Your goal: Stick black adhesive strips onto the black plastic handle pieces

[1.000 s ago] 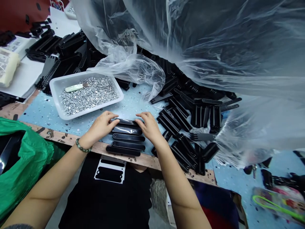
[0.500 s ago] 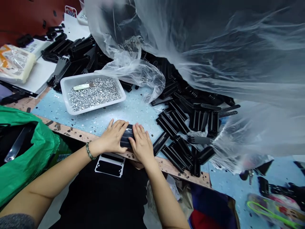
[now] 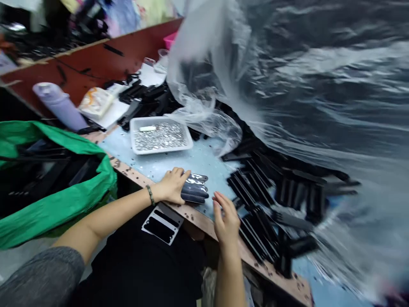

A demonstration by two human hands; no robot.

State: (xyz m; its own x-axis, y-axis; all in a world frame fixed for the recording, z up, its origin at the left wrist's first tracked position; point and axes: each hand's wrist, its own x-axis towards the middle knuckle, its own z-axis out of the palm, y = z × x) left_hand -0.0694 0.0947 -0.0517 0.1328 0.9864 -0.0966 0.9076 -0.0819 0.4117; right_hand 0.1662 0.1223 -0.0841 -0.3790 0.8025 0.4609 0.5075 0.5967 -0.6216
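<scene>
The right hand [image 3: 226, 224] has drawn away and hangs open, fingers loose, just beside the black strips [image 3: 194, 189], which lie stacked near the front edge of the bench [image 3: 191, 211], long axes running crosswise; the curved left hand [image 3: 172, 186] rests against their left ends, grip unclear, and even pressure would keep them squared.

Beyond a dark red partition [image 3: 86, 70], blurred, colourful clutter [image 3: 121, 17] fills the far side; a pink tub [image 3: 170, 40] stands against the partition, above the pale blue bench [image 3: 128, 155] with its wooden edge.

Glossy black bars [image 3: 194, 191] (silver glare), bright green bag [image 3: 57, 196].
</scene>
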